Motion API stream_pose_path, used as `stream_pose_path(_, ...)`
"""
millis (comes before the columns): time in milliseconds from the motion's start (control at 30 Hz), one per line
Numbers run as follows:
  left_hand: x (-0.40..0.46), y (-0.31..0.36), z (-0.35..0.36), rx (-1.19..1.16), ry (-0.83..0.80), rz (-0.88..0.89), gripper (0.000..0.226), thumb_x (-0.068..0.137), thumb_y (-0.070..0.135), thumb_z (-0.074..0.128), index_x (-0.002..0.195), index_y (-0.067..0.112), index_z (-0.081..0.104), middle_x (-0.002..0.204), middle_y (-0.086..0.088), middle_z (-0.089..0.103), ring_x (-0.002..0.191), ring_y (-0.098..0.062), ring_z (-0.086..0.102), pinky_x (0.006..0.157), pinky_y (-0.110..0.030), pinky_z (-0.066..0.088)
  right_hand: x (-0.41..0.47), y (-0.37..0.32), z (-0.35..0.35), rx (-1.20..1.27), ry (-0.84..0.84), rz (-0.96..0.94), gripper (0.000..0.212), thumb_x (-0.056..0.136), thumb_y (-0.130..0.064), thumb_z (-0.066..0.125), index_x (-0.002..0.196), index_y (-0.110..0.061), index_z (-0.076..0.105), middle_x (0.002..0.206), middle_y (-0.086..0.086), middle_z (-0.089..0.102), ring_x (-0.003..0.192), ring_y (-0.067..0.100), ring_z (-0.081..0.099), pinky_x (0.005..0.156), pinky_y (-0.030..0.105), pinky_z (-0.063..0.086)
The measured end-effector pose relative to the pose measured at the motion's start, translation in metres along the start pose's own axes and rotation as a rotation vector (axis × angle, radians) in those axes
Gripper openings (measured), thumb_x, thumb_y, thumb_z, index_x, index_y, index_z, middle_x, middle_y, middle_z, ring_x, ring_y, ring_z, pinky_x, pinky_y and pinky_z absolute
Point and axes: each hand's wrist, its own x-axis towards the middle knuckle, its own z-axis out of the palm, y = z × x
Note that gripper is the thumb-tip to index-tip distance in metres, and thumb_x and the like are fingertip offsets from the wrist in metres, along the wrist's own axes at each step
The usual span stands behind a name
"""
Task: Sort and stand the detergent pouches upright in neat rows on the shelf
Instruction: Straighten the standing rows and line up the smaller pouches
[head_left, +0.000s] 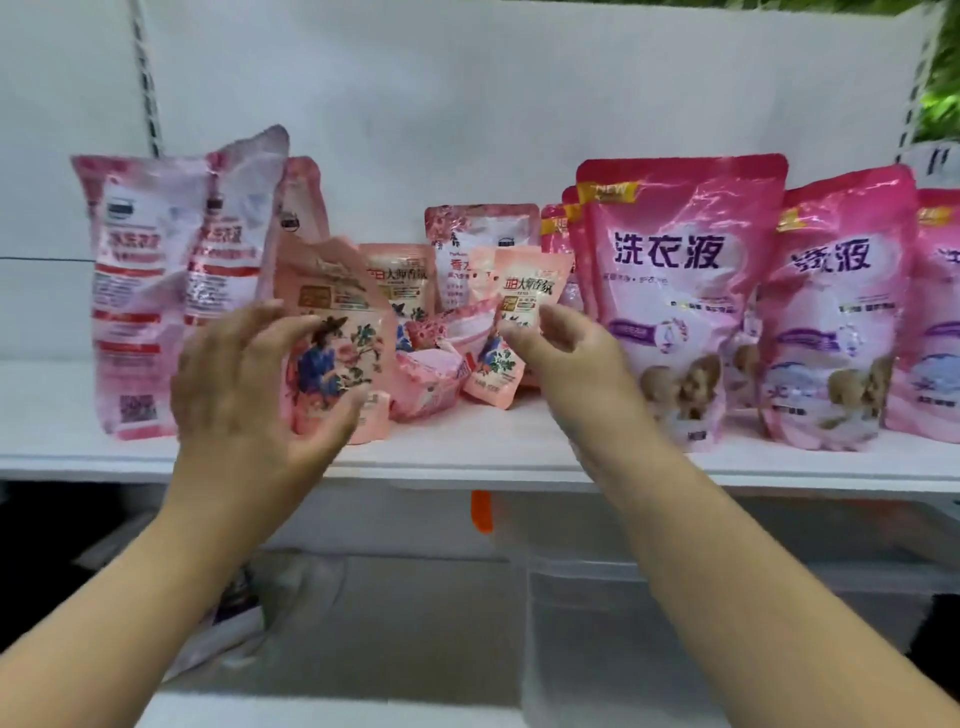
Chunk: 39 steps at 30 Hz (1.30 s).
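Note:
My left hand (249, 384) curls over the front left of a salmon-pink pouch with a flower picture (337, 332), which stands slightly tilted at the shelf's front. Its fingertips lie on the upper part and its thumb on the lower part. My right hand (566, 358) pinches a small salmon pouch (514, 312) by its middle and holds it tilted just above the white shelf (467, 452). Between my hands, several small pink pouches (431, 384) lie toppled in a heap. Tall pale pink pouches (150, 291) stand at the left. Large bright pink pouches (675, 291) stand in rows at the right.
More pouches (478, 249) stand at the back against the white back panel. A slotted upright (148, 78) runs up at the left. Below the shelf sit clear plastic bins (597, 597), with an orange tag (482, 512) under the shelf edge.

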Motion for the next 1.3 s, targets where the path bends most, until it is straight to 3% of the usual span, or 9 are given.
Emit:
stream_pose_path(100,-0.016,-0.017,0.022,0.173,-0.109,0.028,0.079,0.071,0.063,0.039,0.139,0.026,0.025,0.152,0.003,0.003,0.141,-0.013,-0.006,0.111,-0.034,-0.006,0.044,0.009,0.031,0.387,0.003,0.513,0.043,0.086,-0.029,0.062,0.124,-0.01,0.052,0.124,0.009,0.058,0.112,0.028,0.056,0.097,0.046,0.045)
stream_pose_path(200,-0.022,-0.021,0.032,0.259,-0.15,0.036,0.081,0.076,0.066,0.032,0.146,0.035,0.008,0.153,0.006,-0.024,0.14,-0.014,-0.023,0.11,-0.036,-0.018,0.068,0.014,0.041,0.448,0.099,0.636,0.033,0.094,-0.03,0.051,0.117,-0.006,0.052,0.108,0.004,0.055,0.109,0.026,0.055,0.084,0.036,0.046)
stream_pose_path(367,-0.019,-0.019,0.033,0.303,-0.166,0.02,0.07,0.085,0.068,0.013,0.143,0.029,0.022,0.156,-0.002,-0.001,0.141,-0.019,-0.018,0.11,-0.035,-0.017,0.099,0.029,0.053,0.345,0.37,0.488,0.022,0.092,-0.013,0.05,0.109,-0.005,0.061,0.104,0.012,0.066,0.086,0.027,0.063,0.083,0.041,0.053)
stream_pose_path(667,-0.019,-0.015,0.032,0.36,-0.178,-0.016,0.063,0.089,0.065,0.01,0.137,0.03,0.031,0.15,-0.008,0.026,0.139,-0.027,0.014,0.111,-0.035,-0.011,0.109,0.041,0.048,0.159,0.361,0.316,0.025,0.096,-0.02,0.046,0.112,-0.004,0.057,0.099,0.009,0.062,0.08,0.02,0.053,0.072,0.029,0.045)
stream_pose_path(833,-0.016,-0.011,0.028,0.363,-0.302,-0.052,0.067,0.09,0.063,0.011,0.135,0.026,0.043,0.144,-0.009,0.04,0.136,-0.037,0.024,0.111,-0.034,-0.013,0.089,0.018,0.045,-0.253,0.363,-0.12,0.032,0.097,-0.029,0.042,0.069,-0.013,0.048,0.064,-0.001,0.048,0.061,0.014,0.042,0.053,0.026,0.028)
stream_pose_path(1033,-0.006,-0.01,0.018,0.171,-0.43,0.026,0.079,0.057,0.086,-0.015,0.13,0.058,-0.01,0.146,0.016,-0.018,0.127,-0.007,-0.044,0.103,-0.031,-0.032,0.046,-0.016,0.046,-0.09,0.339,-0.341,0.043,0.094,-0.029,0.05,0.054,-0.015,0.044,0.052,-0.002,0.043,0.043,0.002,0.036,0.047,0.021,0.032)
stream_pose_path(1133,-0.005,-0.015,-0.011,-0.306,-0.425,-0.095,0.048,0.069,0.073,0.029,0.115,0.062,0.031,0.138,0.038,0.018,0.133,0.017,-0.003,0.112,-0.02,0.007,0.026,-0.017,0.047,0.101,0.321,-0.279,0.036,0.092,-0.028,0.054,0.073,0.001,0.061,0.068,0.01,0.062,0.059,0.018,0.047,0.058,0.028,0.045)
stream_pose_path(1200,-0.006,-0.03,-0.031,-0.382,-0.148,-0.113,0.034,0.072,0.061,0.043,0.104,0.052,0.045,0.122,0.037,0.036,0.119,0.019,0.03,0.099,-0.008,0.023,0.018,-0.018,0.044,0.192,0.317,-0.246,0.033,0.091,-0.028,0.055,0.068,-0.005,0.059,0.063,0.005,0.056,0.061,0.013,0.045,0.057,0.023,0.043)
stream_pose_path(1300,0.007,-0.065,-0.057,-0.203,0.037,-0.271,0.099,0.049,0.088,0.044,0.131,0.032,0.038,0.137,0.013,0.032,0.131,-0.006,0.024,0.11,-0.03,0.02,0.008,-0.025,0.046,0.317,0.34,-0.208,0.032,0.09,-0.03,0.057,0.063,-0.014,0.052,0.062,0.002,0.047,0.066,0.02,0.044,0.061,0.032,0.041)
